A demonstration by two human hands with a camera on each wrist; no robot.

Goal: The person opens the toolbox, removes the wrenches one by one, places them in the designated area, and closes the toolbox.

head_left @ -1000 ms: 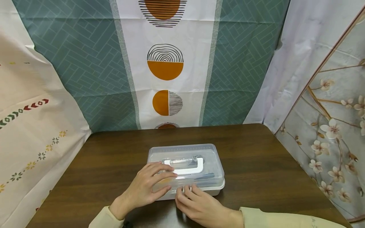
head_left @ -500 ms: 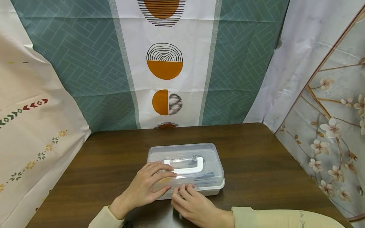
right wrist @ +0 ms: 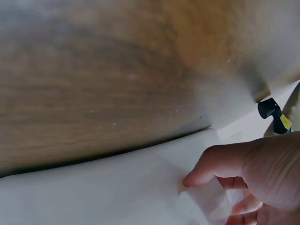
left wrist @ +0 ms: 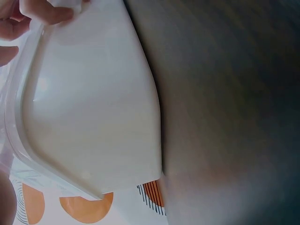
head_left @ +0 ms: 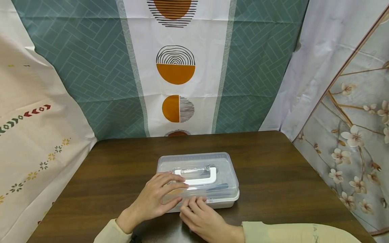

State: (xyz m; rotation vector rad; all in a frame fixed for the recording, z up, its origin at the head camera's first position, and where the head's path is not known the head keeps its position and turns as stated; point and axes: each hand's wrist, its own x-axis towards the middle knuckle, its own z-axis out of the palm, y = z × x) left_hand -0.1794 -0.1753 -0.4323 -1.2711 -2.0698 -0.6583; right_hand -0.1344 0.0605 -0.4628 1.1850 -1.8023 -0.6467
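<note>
A white plastic storage box [head_left: 226, 204] with a see-through lid [head_left: 194, 161] sits on the table. A white handle [head_left: 213, 176] is set in the lid's top, and blurred items show through the plastic. My left hand [head_left: 156, 195] rests on the lid's front left part, fingers spread and lightly bent, tips near the handle. At the front edge's middle, my right hand [head_left: 203, 217] pinches a clear latch [right wrist: 206, 199], with its thumb [right wrist: 206, 164] on the near face and the other fingers behind. In the left wrist view, the box's white front wall [left wrist: 93, 103] fills the middle.
The brown wooden table [head_left: 267, 168] extends around the box. Behind it hangs a green and white patterned cloth [head_left: 179, 118], with further cloths [head_left: 349, 162] at both sides. A small black device [right wrist: 274, 115] with a yellow mark is by the left wrist.
My right hand has slid a little to the left along the box's front edge. The left hand and the box have stayed in place.
</note>
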